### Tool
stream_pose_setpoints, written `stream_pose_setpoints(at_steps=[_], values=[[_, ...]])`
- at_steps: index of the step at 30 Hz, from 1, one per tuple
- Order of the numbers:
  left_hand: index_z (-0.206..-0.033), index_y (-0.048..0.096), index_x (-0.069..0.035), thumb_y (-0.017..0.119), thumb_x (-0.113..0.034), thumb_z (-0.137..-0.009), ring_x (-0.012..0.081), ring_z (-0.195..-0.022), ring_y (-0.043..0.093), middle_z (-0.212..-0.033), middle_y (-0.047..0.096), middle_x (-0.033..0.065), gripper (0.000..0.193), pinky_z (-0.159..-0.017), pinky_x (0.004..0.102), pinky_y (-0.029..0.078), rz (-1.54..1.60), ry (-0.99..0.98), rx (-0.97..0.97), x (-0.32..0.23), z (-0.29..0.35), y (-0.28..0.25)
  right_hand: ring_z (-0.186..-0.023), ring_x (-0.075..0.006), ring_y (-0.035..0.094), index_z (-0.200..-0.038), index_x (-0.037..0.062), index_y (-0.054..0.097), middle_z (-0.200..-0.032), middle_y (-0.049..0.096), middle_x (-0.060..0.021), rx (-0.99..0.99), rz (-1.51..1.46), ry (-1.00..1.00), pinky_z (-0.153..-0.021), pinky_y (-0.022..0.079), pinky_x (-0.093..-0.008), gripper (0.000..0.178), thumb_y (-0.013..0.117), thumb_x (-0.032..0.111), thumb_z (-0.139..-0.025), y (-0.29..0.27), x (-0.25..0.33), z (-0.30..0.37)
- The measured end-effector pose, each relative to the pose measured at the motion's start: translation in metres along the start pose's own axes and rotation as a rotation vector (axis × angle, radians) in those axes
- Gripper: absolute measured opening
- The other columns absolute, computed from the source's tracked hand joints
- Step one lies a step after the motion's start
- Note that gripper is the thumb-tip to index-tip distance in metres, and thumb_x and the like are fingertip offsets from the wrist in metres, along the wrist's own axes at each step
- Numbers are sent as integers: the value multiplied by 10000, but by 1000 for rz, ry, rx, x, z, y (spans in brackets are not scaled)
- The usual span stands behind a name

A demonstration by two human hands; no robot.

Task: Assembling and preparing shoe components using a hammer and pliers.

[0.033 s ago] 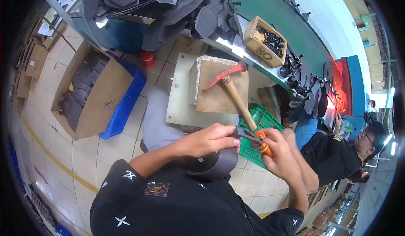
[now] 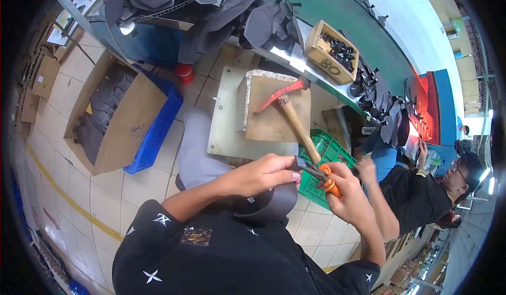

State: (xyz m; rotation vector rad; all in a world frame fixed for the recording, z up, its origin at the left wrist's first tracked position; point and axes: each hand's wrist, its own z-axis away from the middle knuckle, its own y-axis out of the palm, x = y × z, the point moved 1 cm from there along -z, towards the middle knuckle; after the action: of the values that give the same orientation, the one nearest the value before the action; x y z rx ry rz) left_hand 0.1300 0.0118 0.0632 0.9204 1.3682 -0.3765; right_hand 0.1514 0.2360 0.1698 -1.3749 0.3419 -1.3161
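My right hand [image 2: 345, 192] is closed round the orange handles of a pair of pliers [image 2: 333, 185]. Their dark metal jaws point left, toward the fingertips of my left hand [image 2: 266, 175]. That hand is closed, pinching a small dark end at the jaws. Below it, over my lap, a curved dark grey panel [image 2: 276, 204] shows; my fingers hide whether it joins the pinched end. Just beyond the pliers, a hammer [image 2: 296, 121] with a red head and wooden handle lies across a brown board [image 2: 263, 123] on a stone block.
A cardboard box [image 2: 139, 118] of dark grey panels sits in a blue crate [image 2: 171, 102] at left. A green crate [image 2: 311, 188] stands beyond my hands. The bench holds stacked panels [image 2: 263, 23] and a wooden box [image 2: 321, 60] of small black parts. A co-worker [image 2: 416, 195] sits at right.
The co-worker's near hand has shifted slightly away from my right hand. My hands and the pliers are almost unmoved.
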Motion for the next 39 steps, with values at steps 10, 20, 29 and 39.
stream_pose_setpoints(at_steps=[10, 20, 29, 39], values=[[-982, 579, 35, 481, -264, -1001, 232, -827, 601, -871, 640, 155, 315, -784, 341, 458, -337, -174, -215, -8, -5, -1, -1044, -385, 562, -988, -75, 632, -1125, 567, -206, -64, 10, 158, -926, 476, -434, 311, 603, -75, -678, 19, -5, -6], [-1024, 586, -25, 471, -276, -1032, 114, -957, 547, -992, 626, 44, 276, -896, 283, 422, 207, -282, -16, -30, 20, 6, -1226, -360, 531, -981, -37, 607, -1323, 530, -189, 84, -370, 150, -996, 452, -391, 333, 486, -104, -678, -15, 2, 5], [-1065, 578, -15, 449, -291, -1042, 134, -988, 539, -1008, 614, 56, 306, -914, 291, 411, 78, -232, 26, -45, 16, 21, -1434, -391, 317, -1131, 23, 552, -1442, 454, -151, 75, -196, 48, -1170, 188, -603, 458, 514, -112, -694, -14, 14, 15], [-1111, 560, 0, 446, -284, -1043, 139, -979, 534, -1006, 606, 60, 314, -907, 296, 416, 29, -270, 42, -41, 13, 34, -1315, -410, 444, -1076, -1, 583, -1314, 509, -188, 106, -244, 58, -1162, 217, -593, 392, 524, -98, -701, -13, 17, 14]])
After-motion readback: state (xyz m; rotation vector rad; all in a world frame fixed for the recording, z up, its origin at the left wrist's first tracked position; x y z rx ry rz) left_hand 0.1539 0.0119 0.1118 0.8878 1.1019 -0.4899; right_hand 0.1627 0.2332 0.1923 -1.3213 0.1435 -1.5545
